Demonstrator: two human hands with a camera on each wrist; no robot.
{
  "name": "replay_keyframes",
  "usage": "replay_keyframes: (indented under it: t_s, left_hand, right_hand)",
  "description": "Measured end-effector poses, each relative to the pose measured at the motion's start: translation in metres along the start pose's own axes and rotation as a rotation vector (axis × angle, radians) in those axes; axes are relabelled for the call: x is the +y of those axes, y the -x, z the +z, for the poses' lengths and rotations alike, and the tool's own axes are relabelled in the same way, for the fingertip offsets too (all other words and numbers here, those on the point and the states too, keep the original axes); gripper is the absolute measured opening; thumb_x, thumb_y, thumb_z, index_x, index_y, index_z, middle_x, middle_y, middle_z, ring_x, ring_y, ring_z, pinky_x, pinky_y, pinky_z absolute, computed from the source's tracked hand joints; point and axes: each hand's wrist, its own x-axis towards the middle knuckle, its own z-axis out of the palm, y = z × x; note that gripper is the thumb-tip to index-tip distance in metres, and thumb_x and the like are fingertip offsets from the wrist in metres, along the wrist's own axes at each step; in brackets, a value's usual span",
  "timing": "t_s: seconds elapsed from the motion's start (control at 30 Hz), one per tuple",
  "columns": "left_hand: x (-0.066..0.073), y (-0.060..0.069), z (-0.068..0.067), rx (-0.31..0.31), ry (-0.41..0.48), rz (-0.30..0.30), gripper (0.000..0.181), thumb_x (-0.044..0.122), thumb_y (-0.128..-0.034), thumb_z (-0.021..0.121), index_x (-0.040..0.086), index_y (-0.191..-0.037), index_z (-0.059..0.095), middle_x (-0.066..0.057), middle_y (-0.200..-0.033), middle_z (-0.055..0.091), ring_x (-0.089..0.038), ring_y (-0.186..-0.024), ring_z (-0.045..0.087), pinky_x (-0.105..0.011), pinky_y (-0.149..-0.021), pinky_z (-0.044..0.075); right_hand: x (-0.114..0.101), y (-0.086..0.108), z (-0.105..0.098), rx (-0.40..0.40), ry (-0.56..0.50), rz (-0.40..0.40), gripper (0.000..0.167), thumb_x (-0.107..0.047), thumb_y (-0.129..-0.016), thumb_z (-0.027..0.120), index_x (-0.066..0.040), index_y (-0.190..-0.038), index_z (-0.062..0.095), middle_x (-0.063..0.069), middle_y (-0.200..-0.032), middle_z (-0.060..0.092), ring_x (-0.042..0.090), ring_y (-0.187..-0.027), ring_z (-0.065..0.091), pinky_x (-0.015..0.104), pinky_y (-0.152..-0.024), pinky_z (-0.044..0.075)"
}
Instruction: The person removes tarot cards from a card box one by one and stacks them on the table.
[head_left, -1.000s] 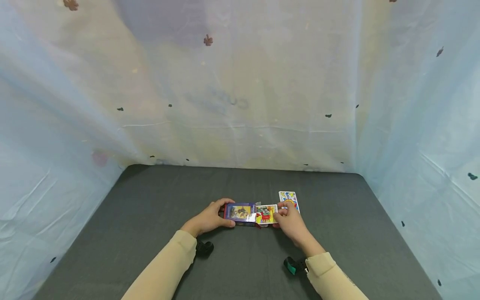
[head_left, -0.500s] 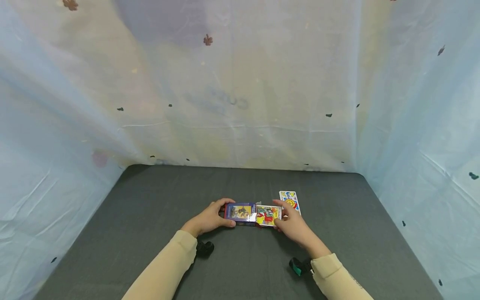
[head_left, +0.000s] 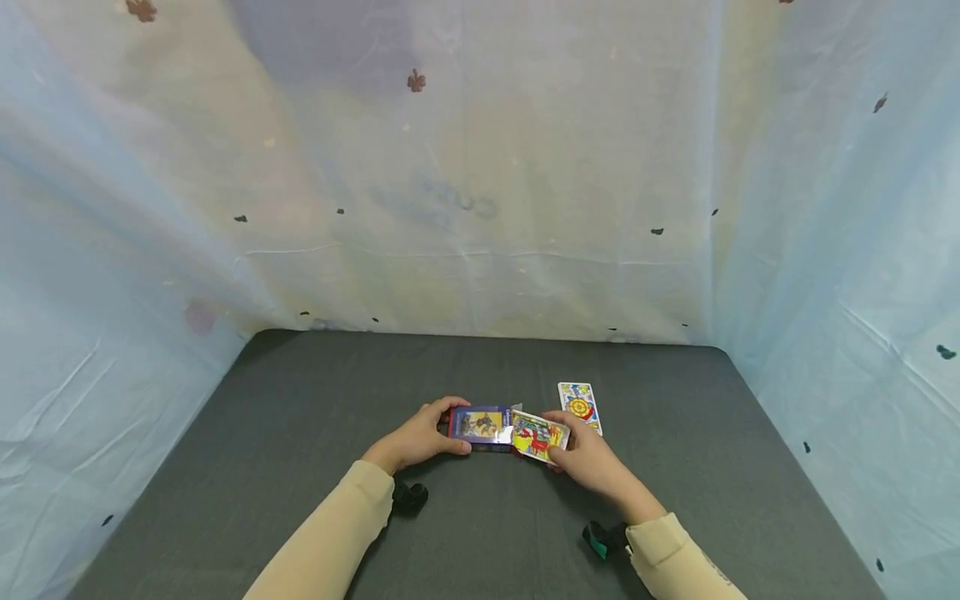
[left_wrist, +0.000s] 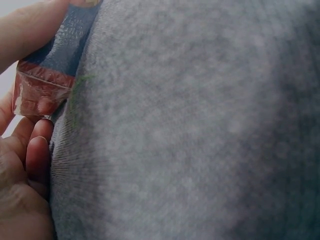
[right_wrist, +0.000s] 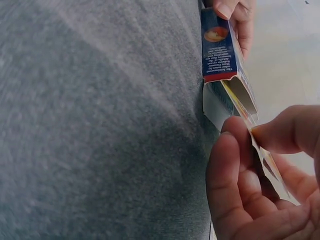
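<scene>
A blue and red card box [head_left: 480,425] lies on the dark table, its open end toward the right. My left hand [head_left: 420,435] grips its left end, thumb along the near side; the left wrist view shows the wrapped red end of the box [left_wrist: 42,90] between thumb and fingers. My right hand [head_left: 592,458] pinches a colourful card [head_left: 534,435], which slants out of the box mouth. In the right wrist view the card [right_wrist: 270,165] is between thumb and fingers, its far end within the open box [right_wrist: 218,50]. Another card [head_left: 579,403] lies just beyond my right hand.
The dark grey table [head_left: 337,375] spreads around both hands. Pale curtain-like sheeting [head_left: 480,167] with small dark and brown marks stands behind it and along both sides. A black band part sits by each wrist.
My right hand has moved a little to the right and nearer, drawing the card farther out and tilting it. The other card shows more fully. My left hand and the box have stayed put.
</scene>
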Motion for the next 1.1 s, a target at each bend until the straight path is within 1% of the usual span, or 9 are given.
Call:
replay_keyframes:
  t_s: [0.17,0.23,0.43,0.53,0.77,0.83,0.93,1.0,1.1]
  left_hand:
    - [-0.001,0.0,0.001,-0.002,-0.006,-0.003,0.07,0.033,-0.0743,0.085,0.032,-0.134,0.049,-0.007,-0.126,0.042,-0.024,-0.108,0.042,-0.045,-0.094,0.038]
    - [-0.002,-0.001,0.001,-0.002,-0.01,-0.006,0.07,0.035,-0.0738,0.085,0.032,-0.134,0.049,-0.007,-0.126,0.042,-0.024,-0.108,0.042,-0.045,-0.094,0.038]
    - [-0.005,-0.002,0.0,0.007,-0.007,-0.005,0.071,0.036,-0.0724,0.086,0.033,-0.134,0.05,-0.007,-0.126,0.041,-0.025,-0.108,0.042,-0.046,-0.094,0.038]
    - [-0.005,-0.002,0.0,0.009,-0.009,-0.006,0.071,0.036,-0.0724,0.086,0.033,-0.134,0.049,-0.007,-0.126,0.041,-0.025,-0.109,0.042,-0.046,-0.095,0.038]
    - [-0.006,-0.002,0.0,0.013,-0.012,-0.005,0.072,0.036,-0.0724,0.086,0.032,-0.134,0.05,-0.006,-0.126,0.043,-0.024,-0.109,0.042,-0.046,-0.095,0.037]
    - [-0.006,-0.002,0.001,0.012,-0.014,-0.004,0.072,0.037,-0.072,0.086,0.032,-0.134,0.05,-0.006,-0.126,0.043,-0.024,-0.108,0.043,-0.046,-0.095,0.037]
    - [-0.006,-0.003,0.0,0.009,-0.012,0.003,0.073,0.038,-0.0715,0.086,0.032,-0.135,0.049,-0.006,-0.126,0.043,-0.024,-0.108,0.043,-0.046,-0.096,0.037]
    - [-0.006,-0.003,0.0,0.009,-0.01,0.007,0.073,0.038,-0.0711,0.086,0.032,-0.134,0.049,-0.006,-0.125,0.043,-0.024,-0.108,0.043,-0.046,-0.096,0.037]
    - [-0.005,-0.003,0.0,0.008,-0.005,0.01,0.073,0.038,-0.0712,0.086,0.032,-0.134,0.05,-0.006,-0.125,0.043,-0.024,-0.108,0.043,-0.046,-0.096,0.037]
  right_hand:
    - [0.001,0.0,0.002,0.018,-0.018,0.018,0.042,-0.004,-0.088,0.067,-0.006,-0.129,0.054,0.01,-0.095,0.062,0.018,-0.061,0.061,0.033,-0.054,0.05]
    - [0.002,0.0,0.002,0.017,-0.034,0.03,0.037,-0.006,-0.089,0.068,-0.006,-0.124,0.056,0.009,-0.093,0.062,0.018,-0.061,0.061,0.033,-0.053,0.051]
    - [0.004,0.0,0.002,0.001,-0.04,0.014,0.027,-0.007,-0.09,0.067,-0.003,-0.115,0.059,0.006,-0.079,0.06,0.018,-0.06,0.059,0.034,-0.054,0.051]
    - [0.004,0.0,0.002,-0.003,-0.036,0.013,0.028,-0.006,-0.09,0.067,-0.003,-0.115,0.058,0.006,-0.079,0.059,0.019,-0.06,0.059,0.035,-0.055,0.051]
    - [0.001,0.001,-0.004,-0.02,-0.028,-0.006,0.036,-0.006,-0.091,0.066,-0.003,-0.125,0.054,0.008,-0.085,0.056,0.02,-0.064,0.059,0.036,-0.057,0.052]
    - [0.001,0.001,-0.006,0.004,-0.041,-0.01,0.04,-0.004,-0.09,0.065,-0.003,-0.128,0.052,0.01,-0.088,0.056,0.02,-0.066,0.06,0.037,-0.057,0.052]
    - [0.002,-0.002,-0.012,0.087,-0.053,-0.005,0.046,0.001,-0.089,0.064,-0.002,-0.133,0.049,0.013,-0.091,0.055,0.022,-0.067,0.061,0.037,-0.057,0.052]
    - [0.004,-0.005,-0.017,0.159,-0.027,0.016,0.051,0.001,-0.089,0.064,-0.003,-0.137,0.045,0.014,-0.094,0.054,0.02,-0.068,0.061,0.035,-0.057,0.052]
    - [0.009,-0.009,-0.027,0.259,0.042,0.064,0.056,-0.003,-0.09,0.062,-0.005,-0.142,0.039,0.015,-0.098,0.053,0.018,-0.067,0.059,0.032,-0.056,0.05]
